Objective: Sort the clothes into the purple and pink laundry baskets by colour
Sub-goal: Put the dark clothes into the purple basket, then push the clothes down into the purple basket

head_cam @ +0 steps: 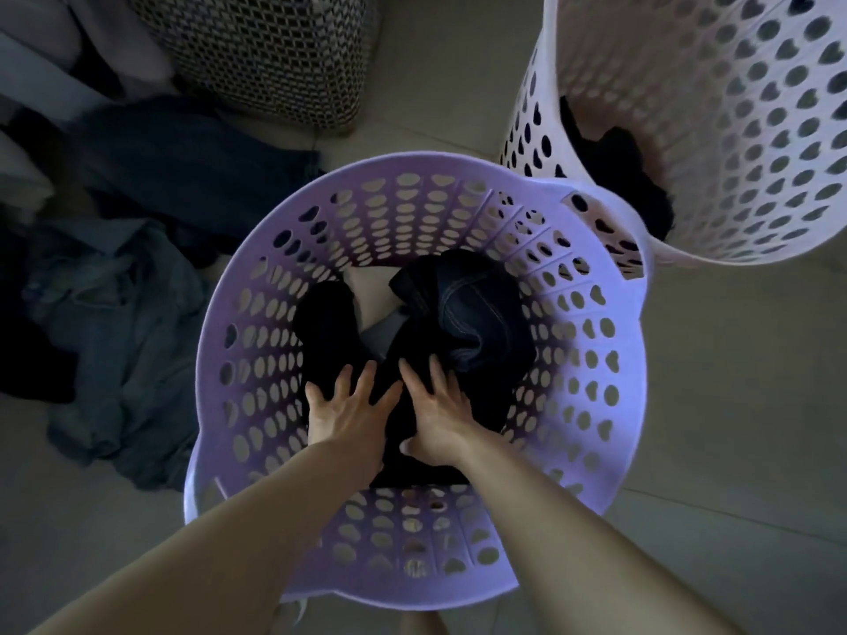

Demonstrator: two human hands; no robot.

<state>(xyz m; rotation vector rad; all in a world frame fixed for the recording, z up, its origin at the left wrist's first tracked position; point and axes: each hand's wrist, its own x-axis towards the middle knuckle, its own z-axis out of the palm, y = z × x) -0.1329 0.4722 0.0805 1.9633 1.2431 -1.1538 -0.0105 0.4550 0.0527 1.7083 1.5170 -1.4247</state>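
A person is reaching both bare arms down into a round purple plastic laundry basket (pixel 591 442) with heart-shaped holes, which is standing on the pale tiled floor (pixel 733 405). The left hand (pixel 350 412) is lying flat with fingers spread wide and straight, pressing on a black garment (pixel 323 332) near the bottom of the basket by its left wall. The right hand (pixel 435 407) is lying just beside it, fingers also straight and spread, pressing on a dark folded pair of jeans with pale stitching (pixel 463 313) that is filling the middle and right side of the basket's bottom. Neither hand is curling round any cloth.

A pink plastic laundry basket with the same heart holes (pixel 733 130) is touching the purple one's far right rim and is holding 1 black garment (pixel 623 176) inside. On the floor by the purple basket's left side, a pile of blue denim clothes (pixel 128 341) is lying, with darker clothes (pixel 192 167) beyond it. A dark woven mesh hamper (pixel 270 57) is standing at the far left.
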